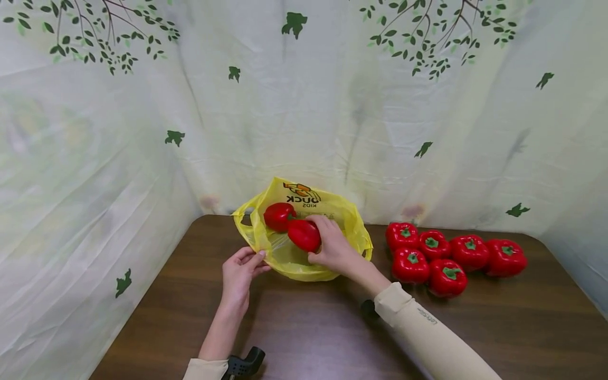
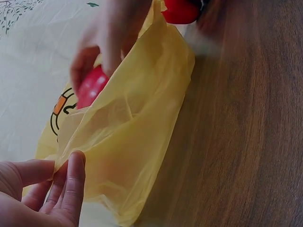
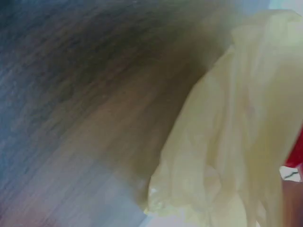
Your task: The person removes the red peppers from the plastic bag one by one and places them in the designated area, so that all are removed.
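Observation:
A yellow plastic bag [image 1: 347, 221] with a printed duck logo lies on the table, its mouth held wide. My left hand [image 1: 239, 272] pinches the bag's near left edge between thumb and fingers; the left wrist view shows this pinch [image 2: 57, 184] up close. Inside the mouth, my right hand [image 1: 331, 244] grips a red bell pepper [image 1: 304, 235]. Another red bell pepper [image 1: 278, 217] lies in the bag just left of it. In the right wrist view, the blurred bag [image 3: 213, 142] hides most of the hand's work, with a bit of red pepper [image 3: 297, 151] at the right edge.
Several red bell peppers with green stems, among them a near one [image 1: 447, 278] and a far-right one [image 1: 505, 257], stand grouped right of the bag on the brown wooden table [image 1: 304, 327]. A pale leaf-patterned curtain [image 1: 323, 121] hangs directly behind the table.

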`<action>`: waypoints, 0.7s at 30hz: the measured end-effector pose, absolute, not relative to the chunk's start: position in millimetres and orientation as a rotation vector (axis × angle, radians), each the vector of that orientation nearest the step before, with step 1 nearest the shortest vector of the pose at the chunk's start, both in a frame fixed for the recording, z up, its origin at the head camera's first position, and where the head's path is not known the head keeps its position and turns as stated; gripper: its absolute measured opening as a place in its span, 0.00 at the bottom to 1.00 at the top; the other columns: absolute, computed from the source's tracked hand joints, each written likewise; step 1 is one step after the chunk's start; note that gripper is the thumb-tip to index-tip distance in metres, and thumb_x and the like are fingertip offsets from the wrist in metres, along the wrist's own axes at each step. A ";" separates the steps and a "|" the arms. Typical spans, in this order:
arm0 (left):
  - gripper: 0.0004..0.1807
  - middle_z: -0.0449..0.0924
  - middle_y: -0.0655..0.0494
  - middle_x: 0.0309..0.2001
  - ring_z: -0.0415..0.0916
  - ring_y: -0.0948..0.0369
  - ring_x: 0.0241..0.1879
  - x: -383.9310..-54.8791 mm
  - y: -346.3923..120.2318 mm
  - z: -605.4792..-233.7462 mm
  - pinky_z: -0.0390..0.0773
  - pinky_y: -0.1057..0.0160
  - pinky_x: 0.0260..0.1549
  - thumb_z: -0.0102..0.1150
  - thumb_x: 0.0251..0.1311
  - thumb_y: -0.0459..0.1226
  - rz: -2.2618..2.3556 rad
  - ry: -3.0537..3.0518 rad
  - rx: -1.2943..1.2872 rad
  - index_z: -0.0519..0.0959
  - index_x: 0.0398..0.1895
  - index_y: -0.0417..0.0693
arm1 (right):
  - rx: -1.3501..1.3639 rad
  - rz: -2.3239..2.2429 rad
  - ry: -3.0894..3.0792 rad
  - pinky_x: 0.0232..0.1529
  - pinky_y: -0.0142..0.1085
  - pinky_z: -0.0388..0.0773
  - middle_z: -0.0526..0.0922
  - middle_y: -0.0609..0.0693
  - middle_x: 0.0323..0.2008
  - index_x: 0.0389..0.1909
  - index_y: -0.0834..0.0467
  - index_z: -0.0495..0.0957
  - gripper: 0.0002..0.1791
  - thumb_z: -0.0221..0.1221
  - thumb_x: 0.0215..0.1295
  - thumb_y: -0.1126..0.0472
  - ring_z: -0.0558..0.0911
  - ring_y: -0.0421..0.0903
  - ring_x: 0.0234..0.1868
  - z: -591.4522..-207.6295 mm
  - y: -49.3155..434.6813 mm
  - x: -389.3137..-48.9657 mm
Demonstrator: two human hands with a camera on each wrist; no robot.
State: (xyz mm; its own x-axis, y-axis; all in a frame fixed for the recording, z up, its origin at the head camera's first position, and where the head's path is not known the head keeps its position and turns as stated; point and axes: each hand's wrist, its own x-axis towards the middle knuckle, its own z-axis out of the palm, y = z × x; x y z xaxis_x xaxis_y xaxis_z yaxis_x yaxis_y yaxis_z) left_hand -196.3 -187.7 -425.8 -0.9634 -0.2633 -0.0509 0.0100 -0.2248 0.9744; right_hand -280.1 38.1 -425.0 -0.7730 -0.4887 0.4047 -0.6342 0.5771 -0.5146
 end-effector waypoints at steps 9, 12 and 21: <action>0.14 0.83 0.45 0.34 0.82 0.56 0.29 -196.5 -186.9 -427.0 0.85 0.60 0.37 0.62 0.63 0.28 -2.289 -1.846 0.306 0.75 0.47 0.24 | 0.993 1.091 -2.480 0.48 0.39 0.79 0.73 0.45 0.55 0.62 0.53 0.68 0.40 0.72 0.45 0.58 0.70 0.44 0.52 -407.6 49.9 -261.8; 0.14 0.83 0.45 0.34 0.82 0.56 0.29 -197.0 -187.0 -427.7 0.85 0.60 0.36 0.62 0.63 0.27 -2.287 -1.845 0.305 0.75 0.47 0.24 | 0.985 1.135 -2.448 0.49 0.39 0.80 0.73 0.46 0.56 0.63 0.53 0.67 0.41 0.72 0.44 0.58 0.72 0.43 0.53 -401.8 54.5 -255.5; 0.14 0.83 0.47 0.33 0.82 0.57 0.28 -198.0 -186.4 -427.7 0.85 0.60 0.35 0.62 0.62 0.27 -2.288 -1.838 0.297 0.75 0.47 0.24 | 1.009 1.316 -2.398 0.43 0.39 0.83 0.70 0.40 0.59 0.66 0.44 0.65 0.45 0.73 0.45 0.61 0.74 0.41 0.53 -382.8 73.7 -230.6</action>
State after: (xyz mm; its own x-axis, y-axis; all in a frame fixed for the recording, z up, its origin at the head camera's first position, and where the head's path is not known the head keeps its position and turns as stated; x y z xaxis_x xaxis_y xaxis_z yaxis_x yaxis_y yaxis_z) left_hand -198.0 -186.4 -427.7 -0.9615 -0.2725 -0.0358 0.0238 -0.2124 0.9769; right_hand -230.6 73.7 -382.8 -0.7382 -0.4606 0.4928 -0.6631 0.3614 -0.6555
